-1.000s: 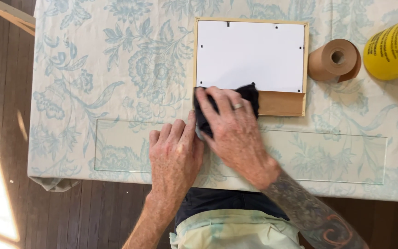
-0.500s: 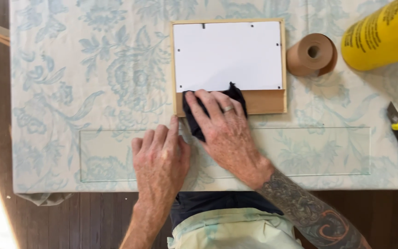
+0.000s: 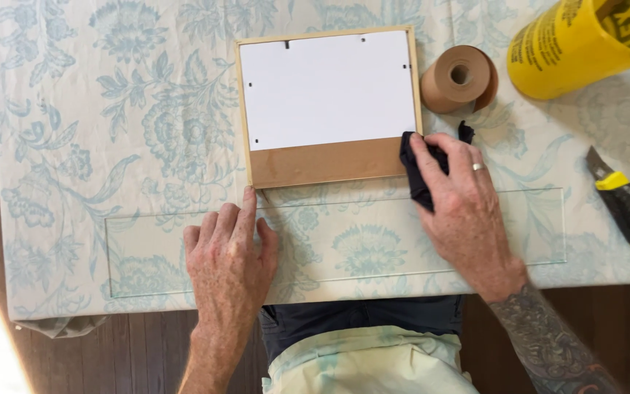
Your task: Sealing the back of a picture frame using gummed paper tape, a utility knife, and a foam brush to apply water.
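a rectangular wooden picture frame (image 3: 327, 107) is laid face down on a table (image 3: 67, 146) covered with a pale cloth printed in soft blue flowers. its back is filled by a smooth white board, with a strip of brown kraft tape along the lower edge. a crumpled dark cloth (image 3: 418, 169) is pressed against the frame's lower right corner by the right hand (image 3: 468, 208), whose fingers are closed down over the fabric. the left hand (image 3: 229, 255) is spread flat on a long clear sheet lying below the frame, fingers narrow together, the forefinger tip touching the frame's lower left corner. a round roll of brown tape (image 3: 459, 78), a yellow cylindrical container (image 3: 585, 44) and a yellow-and-black utility knife (image 3: 628, 208) are set to the right.
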